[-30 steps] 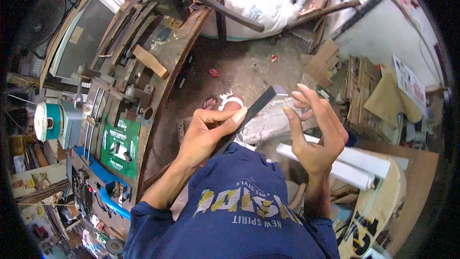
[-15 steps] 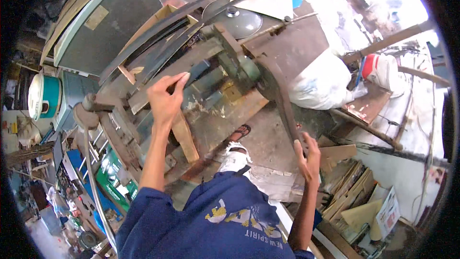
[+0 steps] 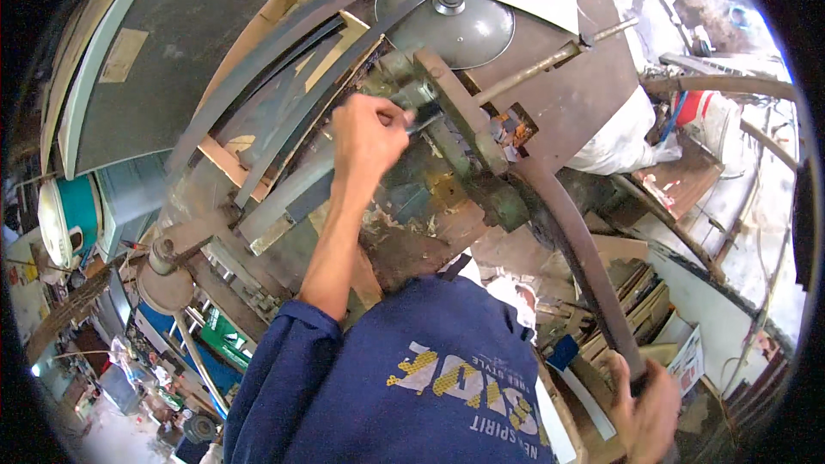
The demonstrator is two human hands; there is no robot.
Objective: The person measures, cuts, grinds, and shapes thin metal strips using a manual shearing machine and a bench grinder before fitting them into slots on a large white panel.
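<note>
Left hand (image 3: 371, 137) at 11 o'clock of view, blurred; grip narrow, fingers pinched on dark piece (image 3: 424, 119) that points toward 2 o'clock, at metal machine (image 3: 455, 103); contact unclear. Right hand (image 3: 644, 408) at 4 o'clock, grip wrapped round lower end of long curved lever (image 3: 584, 253) slanting up to machine. Glass lid (image 3: 430, 39) at 12 o'clock on table (image 3: 554, 120).

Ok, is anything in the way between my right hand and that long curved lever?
Nothing visible is. Your right hand is closed around the lower end of the lever, with no object between them. Your left hand is up by the metal machine, well clear of the lever.
</note>
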